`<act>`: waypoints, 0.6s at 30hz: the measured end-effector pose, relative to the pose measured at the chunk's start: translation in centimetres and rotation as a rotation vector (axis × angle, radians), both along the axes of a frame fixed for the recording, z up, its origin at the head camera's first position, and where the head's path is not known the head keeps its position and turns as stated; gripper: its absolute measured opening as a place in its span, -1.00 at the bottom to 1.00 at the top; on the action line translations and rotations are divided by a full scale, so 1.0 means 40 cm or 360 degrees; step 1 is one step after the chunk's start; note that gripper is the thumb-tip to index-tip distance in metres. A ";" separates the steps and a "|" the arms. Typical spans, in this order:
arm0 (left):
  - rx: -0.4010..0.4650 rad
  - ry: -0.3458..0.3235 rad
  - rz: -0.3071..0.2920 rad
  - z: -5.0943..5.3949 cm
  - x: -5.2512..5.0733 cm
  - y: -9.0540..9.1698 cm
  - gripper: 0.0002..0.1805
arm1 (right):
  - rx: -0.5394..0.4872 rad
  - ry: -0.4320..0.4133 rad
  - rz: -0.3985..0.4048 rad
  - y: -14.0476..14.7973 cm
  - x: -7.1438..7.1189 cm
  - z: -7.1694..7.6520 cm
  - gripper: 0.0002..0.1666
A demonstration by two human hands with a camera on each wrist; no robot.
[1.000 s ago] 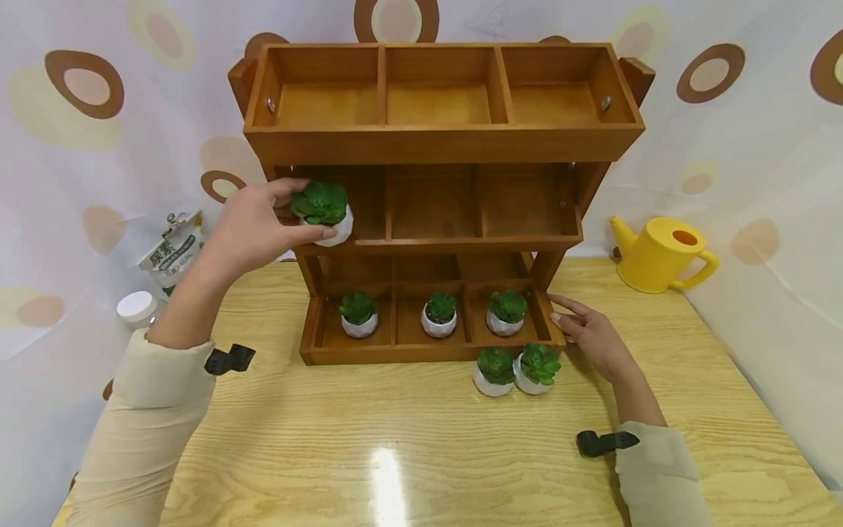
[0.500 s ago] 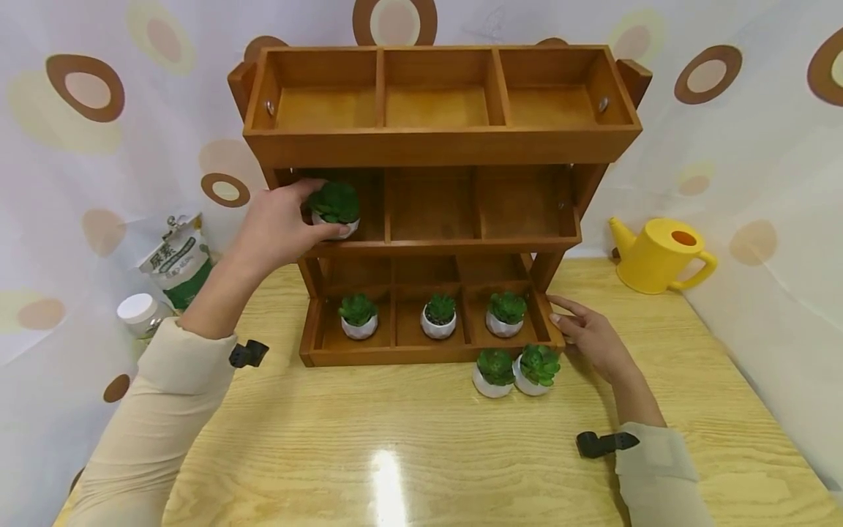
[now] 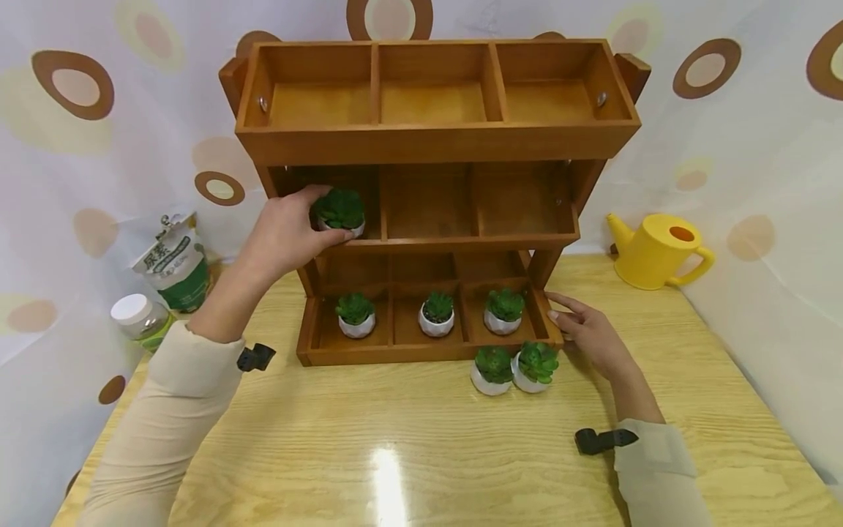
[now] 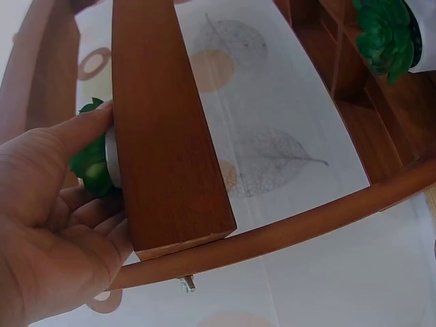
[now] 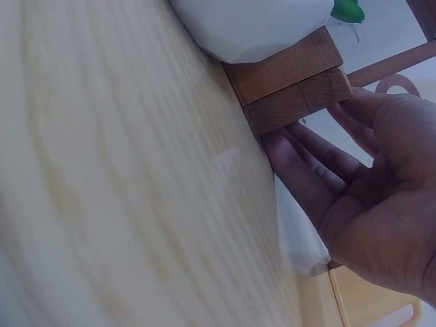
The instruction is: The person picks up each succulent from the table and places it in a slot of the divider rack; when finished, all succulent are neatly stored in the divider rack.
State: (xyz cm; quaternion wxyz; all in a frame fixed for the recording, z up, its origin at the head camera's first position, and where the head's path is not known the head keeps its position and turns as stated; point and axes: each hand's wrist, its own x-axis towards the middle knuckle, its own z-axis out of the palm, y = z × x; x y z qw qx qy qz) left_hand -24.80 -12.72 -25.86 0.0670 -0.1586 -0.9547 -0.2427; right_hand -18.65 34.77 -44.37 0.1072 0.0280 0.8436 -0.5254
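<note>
My left hand [image 3: 286,230] grips a potted succulent [image 3: 342,210] by its white pot, inside the middle tier's left compartment. In the left wrist view the plant [image 4: 95,163] sits behind the tier's front board [image 4: 167,129], with the hand [image 4: 61,218] around it. The wooden rack [image 3: 408,146] has three tiers; its bottom tier holds three potted plants, one per compartment [image 3: 356,315] [image 3: 437,313] [image 3: 503,310]. With its fingers against the bottom tier's right end, my right hand [image 3: 593,340] touches the wood [image 5: 300,95].
Two potted succulents [image 3: 492,369] [image 3: 535,366] stand side by side on the table [image 3: 316,439], before the rack's lower right. A yellow watering can [image 3: 658,251] is at the back right. On the left are a clipped bag [image 3: 178,267] and a white-lidded jar [image 3: 141,320].
My left hand has carried the plant rightward and down into the middle tier's left compartment. The right hand has stayed at the rack's end.
</note>
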 end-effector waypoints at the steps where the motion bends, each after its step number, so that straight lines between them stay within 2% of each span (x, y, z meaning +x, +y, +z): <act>1: 0.0003 -0.0008 0.0004 0.000 0.001 0.000 -0.24 | -0.0008 -0.0011 -0.0001 0.000 0.000 0.000 -0.29; 11: 0.0109 -0.0009 -0.0004 -0.001 0.017 -0.015 -0.29 | -0.0009 -0.0032 -0.0007 -0.001 -0.001 -0.001 -0.30; 18: 0.0176 0.0015 -0.0063 0.016 0.041 -0.030 -0.23 | 0.0028 -0.0045 -0.0025 0.002 -0.003 0.001 -0.28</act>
